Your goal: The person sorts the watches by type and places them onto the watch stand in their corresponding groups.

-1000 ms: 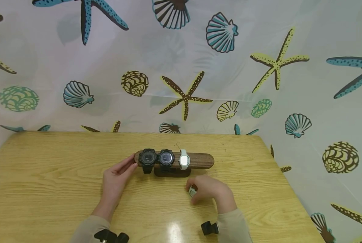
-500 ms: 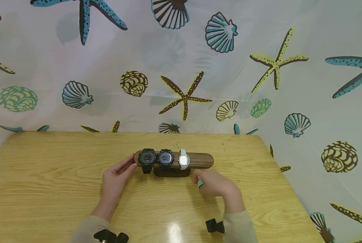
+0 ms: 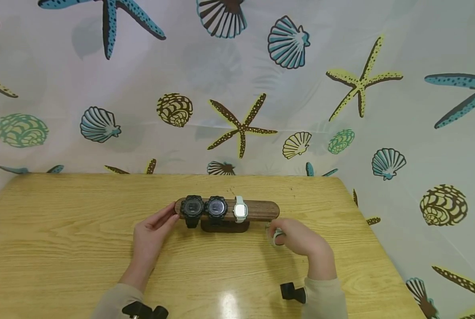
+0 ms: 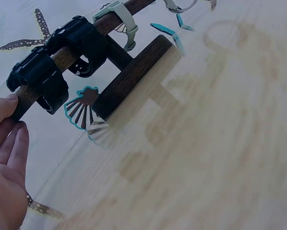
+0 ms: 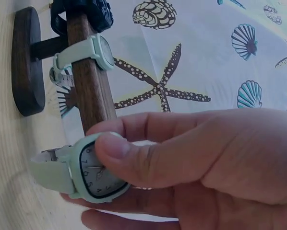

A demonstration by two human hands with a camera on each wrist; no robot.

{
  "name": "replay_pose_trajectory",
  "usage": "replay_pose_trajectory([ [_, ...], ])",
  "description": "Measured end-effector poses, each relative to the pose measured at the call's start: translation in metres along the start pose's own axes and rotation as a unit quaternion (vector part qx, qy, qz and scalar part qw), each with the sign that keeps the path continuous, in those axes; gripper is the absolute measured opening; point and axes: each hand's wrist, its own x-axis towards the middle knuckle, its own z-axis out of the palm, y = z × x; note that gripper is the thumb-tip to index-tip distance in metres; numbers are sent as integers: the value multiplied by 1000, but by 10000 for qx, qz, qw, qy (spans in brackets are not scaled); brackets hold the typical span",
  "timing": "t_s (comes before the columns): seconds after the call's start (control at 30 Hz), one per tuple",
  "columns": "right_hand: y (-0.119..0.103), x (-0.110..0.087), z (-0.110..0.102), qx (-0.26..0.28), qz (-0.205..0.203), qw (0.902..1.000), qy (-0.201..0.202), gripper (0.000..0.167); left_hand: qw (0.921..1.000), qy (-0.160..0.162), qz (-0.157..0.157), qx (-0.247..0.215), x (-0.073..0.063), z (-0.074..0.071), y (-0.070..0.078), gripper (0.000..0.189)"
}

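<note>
A dark wooden watch stand [image 3: 263, 211] carries two black digital watches [image 3: 192, 206] on its left half and a pale green watch [image 3: 240, 210] near its middle. My left hand [image 3: 151, 237] grips the left end of the bar between thumb and fingers, as the left wrist view also shows. At the bar's right end, my right hand [image 3: 301, 237] pinches a second pale green wristwatch [image 5: 100, 172] by its squarish case, thumb over the dial. Its strap forms a closed loop; in the right wrist view it appears close to the bar's free end, whose tip the hand hides.
The stand's base [image 3: 225, 226] rests on a wood-grain table [image 3: 82, 230]. Behind and to the right hangs a pale cloth [image 3: 141, 75] printed with shells and starfish. A small black device [image 3: 293, 292] sits at the right wrist.
My right hand, holding the pale green wristwatch, has moved right and away from me, from in front of the base to the bar's right end. The left hand keeps its grip.
</note>
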Motion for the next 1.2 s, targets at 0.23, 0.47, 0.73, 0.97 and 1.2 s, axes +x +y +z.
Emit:
replay_pose_trajectory([
  [0.23, 4, -11, -5, 183, 824, 9962, 217, 7, 10000, -13, 11, 0, 0, 0, 0, 42],
  [0.47, 12, -12, -9, -359, 689, 9903, 1153, 2, 10000, -20, 11, 13, -1, 0, 0, 42],
  [0.73, 18, -3, -12, -254, 380, 9767, 2095, 7, 10000, 2, 34, -10, -2, 1, 0, 41],
  [0.97, 24, 8, -8, 174, 902, 9659, 2421, 15, 10000, -15, 37, -4, -1, 1, 1, 42],
  [1.2, 31, 20, 0, 840, 1167, 9328, 3306, 21, 9999, -38, 91, -21, 0, 1, 2, 41],
])
